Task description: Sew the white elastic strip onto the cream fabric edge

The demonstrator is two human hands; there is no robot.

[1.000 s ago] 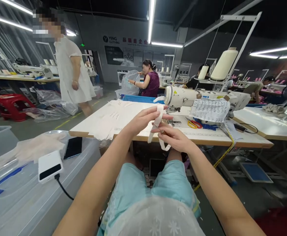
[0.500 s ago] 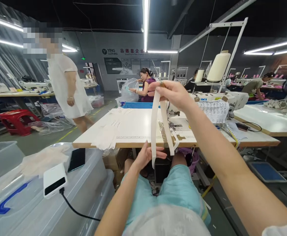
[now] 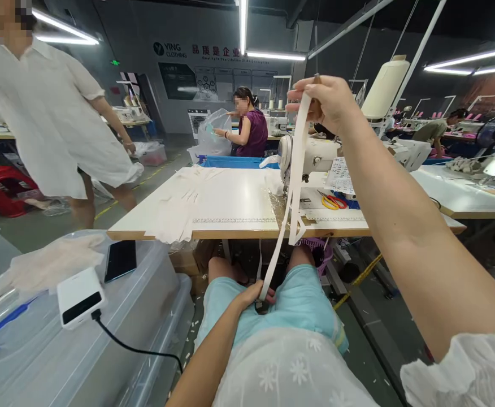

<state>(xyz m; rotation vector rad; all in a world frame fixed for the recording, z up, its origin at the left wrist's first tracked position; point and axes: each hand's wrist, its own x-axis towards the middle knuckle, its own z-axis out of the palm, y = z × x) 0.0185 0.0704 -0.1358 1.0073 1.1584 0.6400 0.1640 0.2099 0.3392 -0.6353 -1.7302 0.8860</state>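
Note:
My right hand (image 3: 328,102) is raised above the table's front edge, its thumb and fingers closed on the upper end of a white fabric strip (image 3: 299,152). A brown thing with a thin point rising above the fingers (image 3: 317,80) is in the same hand; its kind is unclear. Lengths of the strip hang down past the table edge. Low over my lap, my left hand (image 3: 250,295) is closed round the strip's lower part. A small dark object (image 3: 261,306) shows under its fingers, too indistinct to name.
Before me stands a sewing table (image 3: 234,195) with pale fabric pieces (image 3: 175,209), a sewing machine (image 3: 313,155) and red-and-yellow scissors (image 3: 333,201). On plastic bins at left lie a power bank (image 3: 80,297) and a phone (image 3: 121,260). One person walks at left; another sits beyond the table.
My right hand has risen and moved right with the strip. My left hand has dropped to my lap and closed on the strip's lower part. The walking person is nearer.

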